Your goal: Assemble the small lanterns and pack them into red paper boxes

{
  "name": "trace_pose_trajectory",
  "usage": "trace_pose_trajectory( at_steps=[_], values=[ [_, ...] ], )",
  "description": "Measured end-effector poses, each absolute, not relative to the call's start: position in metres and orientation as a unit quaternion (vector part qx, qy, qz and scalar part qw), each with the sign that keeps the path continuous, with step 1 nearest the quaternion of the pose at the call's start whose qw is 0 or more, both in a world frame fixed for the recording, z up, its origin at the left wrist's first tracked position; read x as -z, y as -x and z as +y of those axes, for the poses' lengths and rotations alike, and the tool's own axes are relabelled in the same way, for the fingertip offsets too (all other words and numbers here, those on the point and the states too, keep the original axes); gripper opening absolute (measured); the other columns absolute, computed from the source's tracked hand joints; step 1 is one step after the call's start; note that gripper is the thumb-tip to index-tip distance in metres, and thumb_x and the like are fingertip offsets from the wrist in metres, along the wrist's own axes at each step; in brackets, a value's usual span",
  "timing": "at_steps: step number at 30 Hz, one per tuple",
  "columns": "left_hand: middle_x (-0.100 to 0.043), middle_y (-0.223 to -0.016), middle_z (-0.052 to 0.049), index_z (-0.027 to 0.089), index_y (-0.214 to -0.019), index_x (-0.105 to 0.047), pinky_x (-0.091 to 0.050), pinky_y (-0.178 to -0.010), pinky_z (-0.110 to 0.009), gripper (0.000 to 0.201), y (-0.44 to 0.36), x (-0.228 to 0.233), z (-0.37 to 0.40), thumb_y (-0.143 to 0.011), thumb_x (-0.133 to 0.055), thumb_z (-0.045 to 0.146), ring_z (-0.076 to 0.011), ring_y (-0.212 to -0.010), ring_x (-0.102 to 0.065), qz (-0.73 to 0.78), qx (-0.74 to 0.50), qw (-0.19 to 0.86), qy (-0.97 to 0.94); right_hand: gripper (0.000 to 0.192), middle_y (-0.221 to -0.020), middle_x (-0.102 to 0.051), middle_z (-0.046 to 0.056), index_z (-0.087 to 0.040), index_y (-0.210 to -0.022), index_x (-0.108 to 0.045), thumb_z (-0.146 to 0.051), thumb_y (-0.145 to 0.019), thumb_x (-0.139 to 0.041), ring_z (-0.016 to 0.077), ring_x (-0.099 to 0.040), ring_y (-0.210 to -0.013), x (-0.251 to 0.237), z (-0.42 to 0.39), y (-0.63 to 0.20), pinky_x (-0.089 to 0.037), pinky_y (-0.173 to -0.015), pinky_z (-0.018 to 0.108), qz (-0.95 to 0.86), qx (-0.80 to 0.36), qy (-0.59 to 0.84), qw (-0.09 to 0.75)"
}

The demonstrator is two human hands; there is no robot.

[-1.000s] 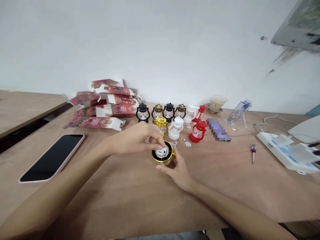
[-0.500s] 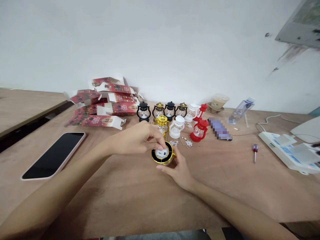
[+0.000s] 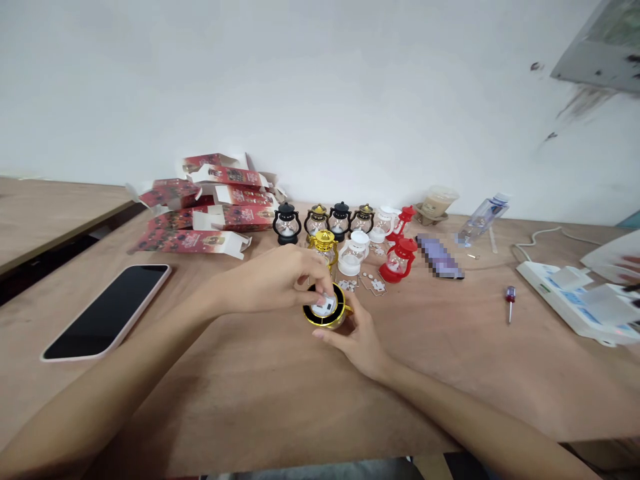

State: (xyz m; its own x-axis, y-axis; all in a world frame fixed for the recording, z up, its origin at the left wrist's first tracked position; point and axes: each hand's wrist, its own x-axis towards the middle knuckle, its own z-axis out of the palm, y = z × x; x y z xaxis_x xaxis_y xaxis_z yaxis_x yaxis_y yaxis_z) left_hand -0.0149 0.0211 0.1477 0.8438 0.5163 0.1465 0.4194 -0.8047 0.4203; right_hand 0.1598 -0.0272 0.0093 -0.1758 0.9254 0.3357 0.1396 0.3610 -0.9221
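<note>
Both forearms reach in from the near edge and meet at the middle of the desk (image 3: 260, 400). The left hand (image 3: 270, 283) comes from the near left, palm down, knuckles raised, its fingertips (image 3: 320, 301) curled down onto the white insert (image 3: 324, 305) set in the top of the gold lantern base (image 3: 327, 312). That grip pinches or presses on the insert; which of the two cannot be told. The right hand (image 3: 357, 340) comes from the near right, palm turned left, fingers wrapped around the near and right side of the gold lantern base, so its grip is clenched on it. The base sits between the two hands, on or just above the desk, with its black ring facing up.

Just beyond the hands stands a gold lantern (image 3: 323, 248), with a white lantern (image 3: 353, 255) and a red lantern (image 3: 398, 260) to its right, and small loose parts (image 3: 373, 283) lying near them. A row of black lanterns (image 3: 287, 223) stands farther back. Red boxes (image 3: 210, 213) are piled at the far left, a phone (image 3: 107, 310) lies at the near left, and a screwdriver (image 3: 509, 301) lies well to the right.
</note>
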Motion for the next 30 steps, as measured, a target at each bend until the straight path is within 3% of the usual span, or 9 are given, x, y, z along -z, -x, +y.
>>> trace_pose_trajectory(
  at_steps=[4,7,12,17,20,23,25,27,30],
  values=[
    [-0.064,-0.092,-0.002,0.021,-0.09,-0.068,-0.042,-0.075,-0.024,0.012,0.016,-0.145,0.021,-0.082,-0.061,0.025,-0.0141,-0.082,-0.057,0.262,-0.145,0.173,-0.938,0.055,-0.109,-0.063,0.003,-0.024,-0.115,-0.051,-0.032,-0.067,-0.077,0.0197,-0.06,-0.099,-0.008,-0.027,-0.159,-0.048,-0.09,0.033,-0.651,-0.396,0.415,0.497],
    [-0.063,-0.11,-0.003,0.022,-0.107,-0.062,-0.043,-0.086,-0.028,0.032,0.017,-0.142,0.022,-0.076,-0.066,0.025,-0.0183,-0.1,-0.056,0.299,-0.159,0.199,-0.92,0.055,-0.11,-0.063,0.004,-0.024,-0.115,-0.051,-0.032,-0.067,-0.077,0.0208,-0.06,-0.1,-0.006,-0.027,-0.159,-0.048,-0.09,0.035,-0.65,-0.391,0.418,0.5],
    [-0.071,-0.09,-0.001,0.017,-0.093,-0.067,-0.046,-0.071,-0.022,0.022,0.01,-0.138,0.024,-0.071,-0.067,0.017,-0.0147,-0.084,-0.062,0.308,-0.129,0.37,-0.867,0.054,-0.106,-0.064,0.004,-0.023,-0.112,-0.054,-0.028,-0.064,-0.078,0.0205,-0.061,-0.096,-0.003,-0.026,-0.16,-0.049,-0.085,0.034,-0.653,-0.373,0.41,0.516],
    [-0.07,-0.078,0.0,0.014,-0.082,-0.068,-0.045,-0.065,-0.021,0.017,0.002,-0.133,0.022,-0.065,-0.069,0.012,-0.0118,-0.072,-0.06,0.314,-0.157,0.401,-0.846,0.046,-0.1,-0.064,0.002,-0.023,-0.107,-0.055,-0.024,-0.066,-0.076,0.0179,-0.061,-0.089,-0.002,-0.024,-0.159,-0.05,-0.08,0.03,-0.644,-0.366,0.402,0.538],
    [-0.07,-0.078,-0.001,0.013,-0.086,-0.068,-0.046,-0.067,-0.022,0.018,0.002,-0.131,0.025,-0.068,-0.069,0.016,-0.0117,-0.072,-0.059,0.291,-0.165,0.418,-0.844,0.049,-0.102,-0.064,0.003,-0.023,-0.108,-0.054,-0.026,-0.065,-0.077,0.0191,-0.061,-0.092,-0.002,-0.025,-0.159,-0.05,-0.082,0.032,-0.634,-0.373,0.4,0.547],
    [-0.07,-0.092,-0.006,0.013,-0.1,-0.065,-0.047,-0.071,-0.024,0.026,0.008,-0.131,0.036,-0.078,-0.063,0.027,-0.0138,-0.081,-0.062,0.279,-0.183,0.419,-0.844,0.052,-0.107,-0.065,0.004,-0.022,-0.109,-0.053,-0.033,-0.065,-0.077,0.0217,-0.06,-0.099,-0.003,-0.027,-0.159,-0.048,-0.089,0.035,-0.622,-0.394,0.409,0.539],
    [-0.069,-0.099,-0.008,0.014,-0.105,-0.062,-0.048,-0.073,-0.025,0.028,0.016,-0.131,0.046,-0.084,-0.054,0.031,-0.0155,-0.086,-0.063,0.308,-0.181,0.378,-0.854,0.052,-0.11,-0.064,0.006,-0.021,-0.11,-0.053,-0.036,-0.066,-0.076,0.0231,-0.059,-0.103,-0.004,-0.028,-0.159,-0.047,-0.093,0.037,-0.617,-0.402,0.42,0.53],
    [-0.069,-0.098,-0.008,0.015,-0.103,-0.063,-0.047,-0.072,-0.027,0.026,0.025,-0.13,0.057,-0.087,-0.049,0.03,-0.0174,-0.085,-0.063,0.368,-0.127,0.267,-0.881,0.056,-0.114,-0.064,0.007,-0.021,-0.112,-0.052,-0.038,-0.066,-0.077,0.0242,-0.059,-0.106,-0.003,-0.028,-0.159,-0.045,-0.096,0.04,-0.612,-0.405,0.431,0.525],
    [-0.068,-0.081,-0.01,0.016,-0.082,-0.066,-0.045,-0.067,-0.032,0.016,0.037,-0.121,0.069,-0.08,-0.051,0.023,-0.0226,-0.074,-0.063,0.46,0.027,0.069,-0.885,0.059,-0.116,-0.063,0.008,-0.021,-0.115,-0.051,-0.039,-0.065,-0.077,0.0248,-0.058,-0.108,-0.004,-0.029,-0.159,-0.044,-0.098,0.042,-0.608,-0.412,0.438,0.519]
  ],
)
